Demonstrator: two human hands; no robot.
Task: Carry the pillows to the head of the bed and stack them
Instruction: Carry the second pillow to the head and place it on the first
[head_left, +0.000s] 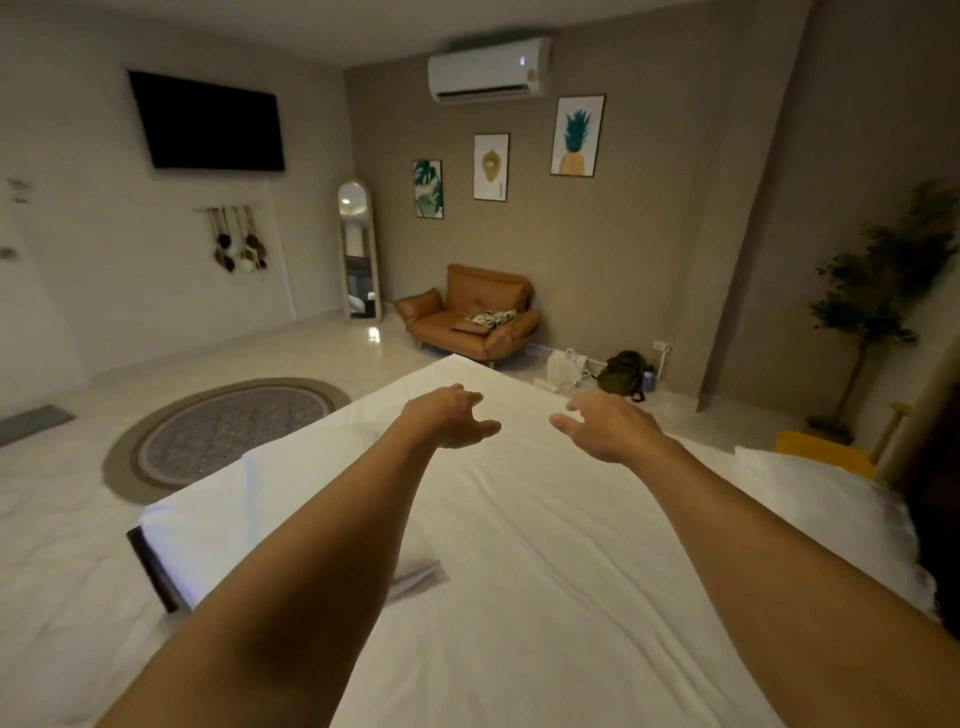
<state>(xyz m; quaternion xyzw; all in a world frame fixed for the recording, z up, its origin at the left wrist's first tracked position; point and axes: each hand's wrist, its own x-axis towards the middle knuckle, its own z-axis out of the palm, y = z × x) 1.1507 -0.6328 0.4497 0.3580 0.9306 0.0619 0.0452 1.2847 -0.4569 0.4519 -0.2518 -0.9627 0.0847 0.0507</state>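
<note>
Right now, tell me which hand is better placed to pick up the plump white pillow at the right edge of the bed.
Right, probably. The right hand hovers open on the side of the plump white pillow. The left hand, also open and empty, would have to cross the white-sheeted bed.

Dim room, taupe back wall (649, 234). Air conditioner (489, 70) mounted high, three framed prints (491, 166) hung below. Black television (207, 122) fixed on pale left wall, arched mirror (358, 249) stood in corner. Tan armchair (467, 314) placed against wall, round rug (228, 428) laid on glossy pale floor (363, 343). Potted tree (878, 306) seen at right
</note>
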